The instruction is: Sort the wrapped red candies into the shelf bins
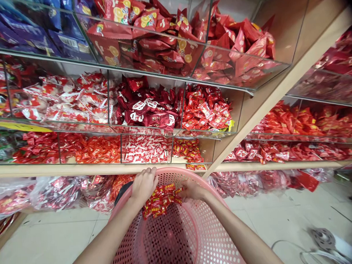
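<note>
A pink plastic basket with a perforated wall stands in front of me, below the shelf edge. My left hand is closed over its far rim, left of centre. Inside the basket, against the far wall, is a cluster of small red candy packets with yellow lettering. My right hand reaches over the basket, its curled fingers on the right end of that cluster. How many packets the fingers grip is hidden.
Small red-and-yellow packets lie in the bottom-shelf compartment behind the basket, with two loose packets on the ledge. Clear-fronted bins of wrapped sweets fill the shelves. Bagged stock sits underneath. A cable lies on the tiled floor at right.
</note>
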Tool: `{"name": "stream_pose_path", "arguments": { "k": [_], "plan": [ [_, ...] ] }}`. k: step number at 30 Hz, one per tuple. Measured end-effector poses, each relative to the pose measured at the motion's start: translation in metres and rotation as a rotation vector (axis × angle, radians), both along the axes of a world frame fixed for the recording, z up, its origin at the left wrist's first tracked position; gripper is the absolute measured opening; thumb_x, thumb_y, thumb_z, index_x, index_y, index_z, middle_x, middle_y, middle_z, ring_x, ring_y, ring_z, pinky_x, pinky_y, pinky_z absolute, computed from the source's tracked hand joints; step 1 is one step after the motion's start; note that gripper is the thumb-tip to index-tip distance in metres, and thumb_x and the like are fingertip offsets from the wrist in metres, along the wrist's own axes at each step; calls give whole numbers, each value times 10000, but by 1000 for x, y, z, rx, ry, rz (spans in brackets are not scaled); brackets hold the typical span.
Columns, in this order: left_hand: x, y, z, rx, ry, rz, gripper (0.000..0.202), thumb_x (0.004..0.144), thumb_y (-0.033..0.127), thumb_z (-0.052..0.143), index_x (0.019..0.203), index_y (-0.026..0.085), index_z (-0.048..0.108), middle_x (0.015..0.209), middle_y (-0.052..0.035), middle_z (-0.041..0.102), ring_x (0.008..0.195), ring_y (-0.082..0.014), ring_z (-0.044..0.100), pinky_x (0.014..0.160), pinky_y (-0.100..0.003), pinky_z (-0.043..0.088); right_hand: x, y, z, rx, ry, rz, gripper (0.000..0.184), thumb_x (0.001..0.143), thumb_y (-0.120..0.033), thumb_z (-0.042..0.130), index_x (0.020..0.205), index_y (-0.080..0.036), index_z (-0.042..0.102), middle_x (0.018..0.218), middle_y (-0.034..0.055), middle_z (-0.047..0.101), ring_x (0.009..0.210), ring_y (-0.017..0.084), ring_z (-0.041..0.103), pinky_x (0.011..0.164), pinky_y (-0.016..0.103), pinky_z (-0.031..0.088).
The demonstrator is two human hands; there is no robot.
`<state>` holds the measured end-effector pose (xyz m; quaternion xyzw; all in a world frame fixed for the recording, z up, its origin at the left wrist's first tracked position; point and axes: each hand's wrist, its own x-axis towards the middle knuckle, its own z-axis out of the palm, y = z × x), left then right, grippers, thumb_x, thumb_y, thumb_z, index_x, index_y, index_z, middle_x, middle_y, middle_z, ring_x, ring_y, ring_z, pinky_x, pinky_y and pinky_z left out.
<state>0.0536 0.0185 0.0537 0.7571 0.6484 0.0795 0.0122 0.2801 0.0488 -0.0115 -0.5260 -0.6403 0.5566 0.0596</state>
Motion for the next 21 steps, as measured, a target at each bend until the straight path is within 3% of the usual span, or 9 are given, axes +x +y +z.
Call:
{"name": "stream_pose_path", "arguments": {
  "k": [6, 11, 21],
  "plan": [
    [0, 0, 0, -14, -16, 15, 324, 892, 310, 336, 1139, 177, 497, 1032, -101, 616, 930, -205, 575, 789, -321, 431, -3, -2, 8, -47, 40, -73, 99, 688, -145, 622, 746, -186, 554, 512, -55, 584, 528, 127, 607, 510, 221, 501],
    [1, 0, 2, -18, -23, 12, 327, 891, 314, 333, 1132, 176, 507, 1028, -97, 619, 930, -208, 573, 791, -326, 431, -4, -4, 13, -94, 60, -122, 154, 671, -192, 657, 733, -190, 517, 502, -55, 583, 508, 130, 601, 524, 242, 515],
    [1, 0, 3, -13, -18, 2, 304, 891, 306, 337, 1103, 179, 513, 1003, -97, 618, 915, -211, 579, 777, -325, 426, -8, -8, 21, -92, 30, -141, 180, 710, -194, 624, 870, -203, 542, 450, -52, 570, 478, 152, 604, 467, 244, 500]
  ]
}}
